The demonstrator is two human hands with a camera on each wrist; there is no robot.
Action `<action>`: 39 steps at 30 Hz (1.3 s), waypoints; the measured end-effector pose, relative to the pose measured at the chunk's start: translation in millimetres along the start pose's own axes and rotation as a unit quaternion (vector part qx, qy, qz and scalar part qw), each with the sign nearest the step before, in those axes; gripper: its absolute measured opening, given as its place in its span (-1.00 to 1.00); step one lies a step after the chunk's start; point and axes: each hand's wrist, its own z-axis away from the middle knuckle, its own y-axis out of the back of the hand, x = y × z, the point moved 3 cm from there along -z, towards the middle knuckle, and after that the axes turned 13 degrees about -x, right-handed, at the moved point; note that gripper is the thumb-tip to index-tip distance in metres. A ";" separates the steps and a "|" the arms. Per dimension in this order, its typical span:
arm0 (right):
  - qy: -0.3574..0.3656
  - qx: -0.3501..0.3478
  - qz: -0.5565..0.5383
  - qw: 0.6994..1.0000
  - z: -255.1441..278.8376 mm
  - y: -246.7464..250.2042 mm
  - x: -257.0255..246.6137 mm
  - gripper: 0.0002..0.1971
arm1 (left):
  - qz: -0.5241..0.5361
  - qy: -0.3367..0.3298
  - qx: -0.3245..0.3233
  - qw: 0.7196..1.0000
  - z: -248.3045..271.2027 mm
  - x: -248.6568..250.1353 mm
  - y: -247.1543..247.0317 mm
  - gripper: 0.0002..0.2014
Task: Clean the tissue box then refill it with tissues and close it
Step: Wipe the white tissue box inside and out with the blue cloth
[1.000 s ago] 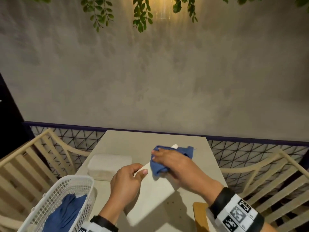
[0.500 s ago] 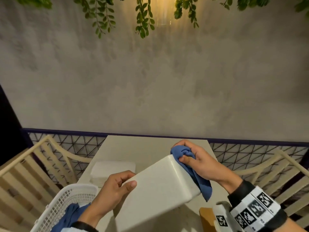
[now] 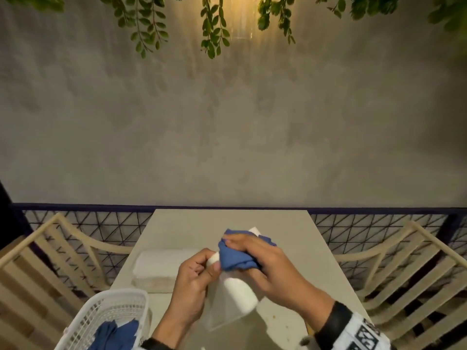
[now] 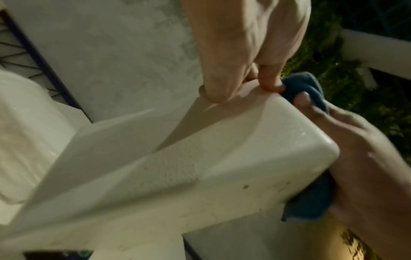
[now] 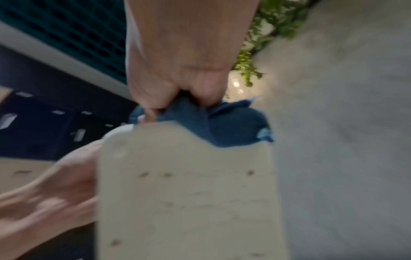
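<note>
- Both hands hold the work above the near end of the table (image 3: 298,248): the left hand (image 3: 194,281) grips the white tissue box (image 3: 240,296) by its upper left corner, thumb and fingers curled round the edge, and the right hand (image 3: 262,258) clenches a bunched blue cloth (image 3: 235,256) against the box's raised far end.
- Seen from the left wrist, the box (image 4: 222,158) is tilted, one end lifted off the table, with the cloth (image 4: 307,86) wrapped over its top corner under the right fingertips (image 4: 300,100).
- Small dark specks show on the box's flat face (image 5: 189,193) in the right wrist view, though that picture is blurred.
- Judged from this, the cleaning step is in hand; refilling and closing are not yet begun.
- Next, I judge, the cloth needs to pass over the speckled face, with the left hand turning the box to present it and keeping a firm hold so it does not slip.
- At the near left a white plastic basket (image 3: 83,322) holds more blue cloth (image 3: 113,334).
- Farther back on the left of the table lies a white stack of tissues (image 3: 156,266), near the box but apart from it, ready for the refill.
- Pale slatted chairs (image 3: 394,274) stand at either side.
</note>
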 end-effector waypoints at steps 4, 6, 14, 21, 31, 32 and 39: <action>-0.112 0.084 -0.019 0.990 3.4 20.0 28.0 -0.65 | -0.018 0.002 -0.015 1.000 2.8 -5.7 -2.9 -0.50; -0.053 0.059 0.003 0.997 -2.9 6.7 12.2 -0.64 | -0.007 -0.019 0.002 1.000 0.6 -6.1 -3.5 -0.50; -0.063 0.060 -0.008 0.996 -6.0 4.6 13.2 -0.64 | -0.034 -0.044 0.012 0.998 1.8 -0.8 0.9 -0.50; -0.092 0.081 -0.025 0.992 -11.1 5.1 21.3 -0.61 | -0.037 -0.044 0.026 0.998 -0.2 1.3 6.0 -0.50; -0.033 0.019 -0.031 0.999 -18.7 1.5 5.0 -0.59 | 0.027 -0.044 0.049 0.997 -1.7 1.0 15.0 -0.51; 0.026 -0.028 -0.018 0.999 -15.8 -7.2 -6.6 -0.60 | 0.043 -0.053 0.044 0.997 -2.5 1.6 16.9 -0.53; -0.005 0.044 -0.021 0.999 -13.8 12.8 16.4 -0.62 | 0.016 -0.048 0.032 0.998 -2.7 6.3 16.1 -0.53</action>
